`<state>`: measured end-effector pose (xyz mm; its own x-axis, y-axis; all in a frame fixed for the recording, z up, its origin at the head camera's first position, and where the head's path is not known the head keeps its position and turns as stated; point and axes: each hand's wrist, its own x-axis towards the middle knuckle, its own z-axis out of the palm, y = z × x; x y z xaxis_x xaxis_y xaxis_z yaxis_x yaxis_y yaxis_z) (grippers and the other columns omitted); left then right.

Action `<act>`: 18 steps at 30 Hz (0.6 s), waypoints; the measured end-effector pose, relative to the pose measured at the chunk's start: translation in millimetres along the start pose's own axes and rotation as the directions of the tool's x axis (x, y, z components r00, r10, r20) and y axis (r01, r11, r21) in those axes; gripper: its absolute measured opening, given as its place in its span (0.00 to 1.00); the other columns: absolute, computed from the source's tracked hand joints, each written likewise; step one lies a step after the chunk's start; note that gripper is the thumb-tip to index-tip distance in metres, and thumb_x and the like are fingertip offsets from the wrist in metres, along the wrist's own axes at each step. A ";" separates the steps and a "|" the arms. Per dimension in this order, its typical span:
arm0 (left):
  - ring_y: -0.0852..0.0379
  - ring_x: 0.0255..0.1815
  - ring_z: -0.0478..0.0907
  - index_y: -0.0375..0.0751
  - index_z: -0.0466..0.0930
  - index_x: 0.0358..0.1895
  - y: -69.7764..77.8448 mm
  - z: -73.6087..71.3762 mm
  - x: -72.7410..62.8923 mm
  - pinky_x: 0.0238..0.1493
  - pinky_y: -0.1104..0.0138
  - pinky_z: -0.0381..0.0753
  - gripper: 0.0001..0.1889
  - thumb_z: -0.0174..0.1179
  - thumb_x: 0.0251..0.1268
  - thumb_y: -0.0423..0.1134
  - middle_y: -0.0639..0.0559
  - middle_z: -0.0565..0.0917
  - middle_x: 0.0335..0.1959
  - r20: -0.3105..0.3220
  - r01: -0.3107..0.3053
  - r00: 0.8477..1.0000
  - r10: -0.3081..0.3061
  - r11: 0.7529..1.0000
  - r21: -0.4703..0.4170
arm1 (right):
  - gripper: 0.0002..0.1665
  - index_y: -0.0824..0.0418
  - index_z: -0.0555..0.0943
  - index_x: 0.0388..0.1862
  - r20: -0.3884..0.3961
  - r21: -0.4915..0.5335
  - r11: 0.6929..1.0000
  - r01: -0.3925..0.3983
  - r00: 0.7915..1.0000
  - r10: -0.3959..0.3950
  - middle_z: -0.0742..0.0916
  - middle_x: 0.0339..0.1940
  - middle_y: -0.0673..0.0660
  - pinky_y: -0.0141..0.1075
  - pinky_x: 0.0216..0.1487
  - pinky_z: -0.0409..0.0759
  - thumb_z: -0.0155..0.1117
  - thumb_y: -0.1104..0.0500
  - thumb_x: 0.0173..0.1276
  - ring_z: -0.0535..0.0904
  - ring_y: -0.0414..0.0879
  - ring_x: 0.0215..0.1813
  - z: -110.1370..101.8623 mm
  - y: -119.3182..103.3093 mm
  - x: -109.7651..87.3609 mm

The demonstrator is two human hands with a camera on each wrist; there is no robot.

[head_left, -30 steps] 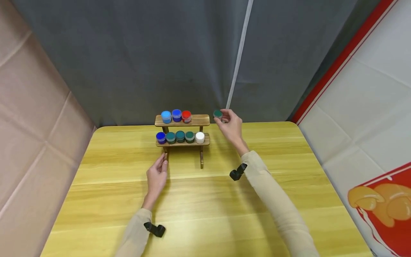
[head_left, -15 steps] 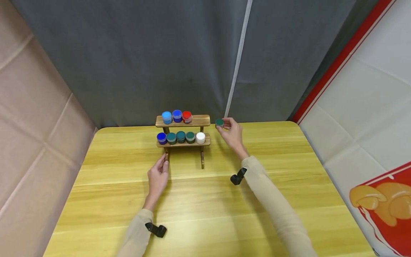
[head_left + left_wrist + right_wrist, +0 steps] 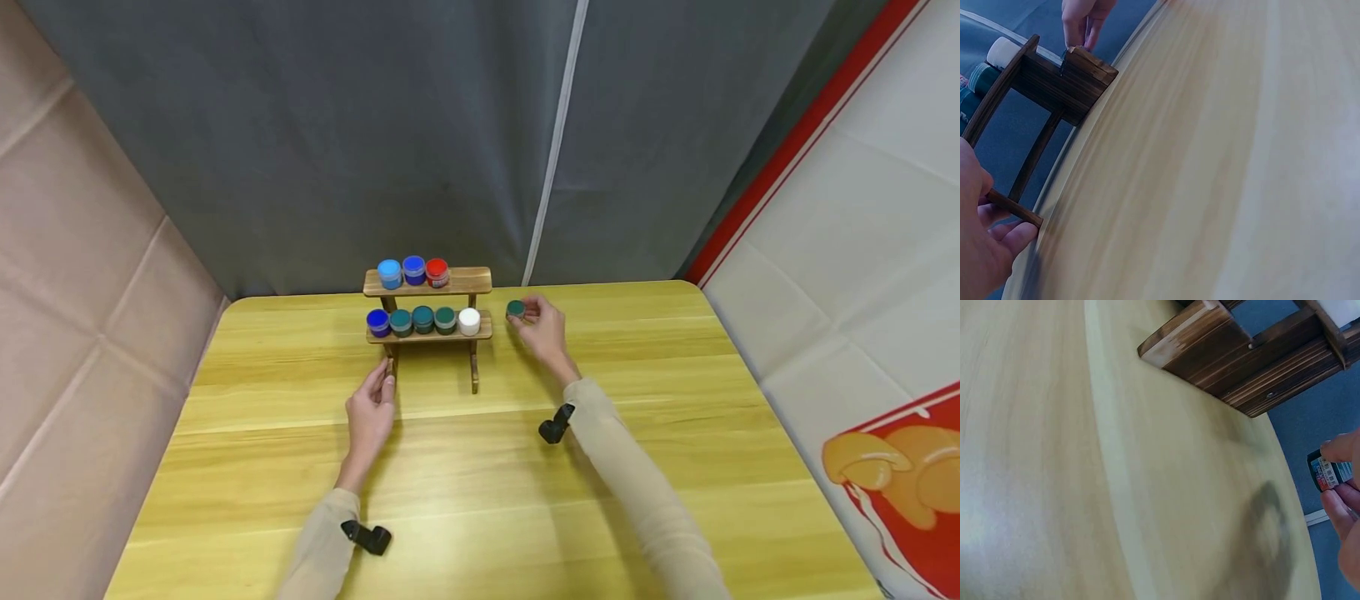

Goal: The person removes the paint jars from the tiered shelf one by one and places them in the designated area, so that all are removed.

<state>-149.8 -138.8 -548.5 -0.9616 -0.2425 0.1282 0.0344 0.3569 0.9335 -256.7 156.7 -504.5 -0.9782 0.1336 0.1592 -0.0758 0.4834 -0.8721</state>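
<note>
A two-tier wooden rack (image 3: pixel 480 281) stands at the back of the table. Light blue (image 3: pixel 389 274), blue (image 3: pixel 414 271) and red (image 3: pixel 437 272) paint jars sit on its upper tier. Below them is a row with a dark blue jar (image 3: pixel 378 322), several green ones (image 3: pixel 423 320) and a white one (image 3: pixel 468 322). My left hand (image 3: pixel 369 421) pinches the rack's left foot, its thumb and fingers around the wood in the left wrist view. To the right of the rack, my right hand (image 3: pixel 545 333) holds a dark green-lidded paint jar (image 3: pixel 515 309) between thumb and fingers; its label (image 3: pixel 1327 473) shows in the right wrist view.
The yellow wood-grain table (image 3: pixel 450 483) extends in front of the rack. A grey curtain (image 3: pixel 337 150) hangs behind its back edge. Pale quilted panels (image 3: pixel 97 333) rise at left, and a white sheet with red print (image 3: pixel 847 250) at right.
My right hand has come down towards the table and nearer to me with the green jar still in its grip. The left hand keeps hold of the rack's foot.
</note>
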 end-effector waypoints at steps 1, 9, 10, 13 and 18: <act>0.41 0.56 0.85 0.39 0.76 0.69 0.0 0.0 0.0 0.54 0.59 0.88 0.21 0.57 0.75 0.34 0.35 0.83 0.59 -0.001 -0.001 1.000 0.001 1.000 0.000 | 0.21 0.70 0.79 0.54 0.002 -0.008 1.000 -0.007 1.000 0.007 0.86 0.51 0.67 0.42 0.60 0.88 0.72 0.63 0.66 0.85 0.57 0.55 0.2 1.7 -0.3; 0.41 0.57 0.85 0.39 0.75 0.69 -0.4 -0.1 0.6 0.53 0.64 0.88 0.21 0.56 0.76 0.33 0.35 0.82 0.60 0.000 -0.012 1.000 0.012 1.000 -0.004 | 0.20 0.68 0.78 0.55 0.017 -0.035 0.998 -0.043 0.999 0.043 0.86 0.52 0.66 0.44 0.60 0.87 0.71 0.62 0.67 0.85 0.57 0.56 1.3 14.6 -3.9; 0.41 0.57 0.85 0.39 0.75 0.69 -0.2 -0.2 0.2 0.53 0.64 0.88 0.21 0.56 0.76 0.33 0.35 0.82 0.60 0.001 -0.012 1.000 0.012 1.000 -0.005 | 0.20 0.68 0.78 0.54 0.016 -0.036 0.998 -0.046 0.999 0.047 0.86 0.52 0.66 0.44 0.60 0.87 0.71 0.62 0.67 0.85 0.58 0.56 1.2 16.3 -4.4; 0.41 0.56 0.85 0.39 0.75 0.69 -0.1 0.0 -0.3 0.52 0.64 0.89 0.21 0.56 0.76 0.34 0.35 0.83 0.60 0.000 -0.013 1.000 0.013 1.000 -0.010 | 0.20 0.69 0.78 0.54 0.017 -0.032 0.998 -0.054 0.998 0.054 0.86 0.52 0.67 0.44 0.59 0.88 0.71 0.62 0.67 0.85 0.58 0.55 1.6 20.7 -6.5; 0.40 0.55 0.86 0.38 0.76 0.68 -0.3 0.8 -0.5 0.51 0.66 0.89 0.21 0.57 0.75 0.33 0.35 0.83 0.59 -0.010 -0.019 1.000 0.019 1.000 -0.012 | 0.21 0.69 0.78 0.55 0.019 -0.008 0.997 -0.072 0.997 0.072 0.86 0.52 0.68 0.45 0.60 0.87 0.71 0.62 0.66 0.85 0.59 0.56 1.9 27.5 -8.7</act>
<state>-149.6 -138.0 -549.1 -0.9581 -0.2448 0.1489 0.0557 0.3506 0.9349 -250.7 167.1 -530.8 -0.9845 0.1519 0.0874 -0.0039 0.4795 -0.8775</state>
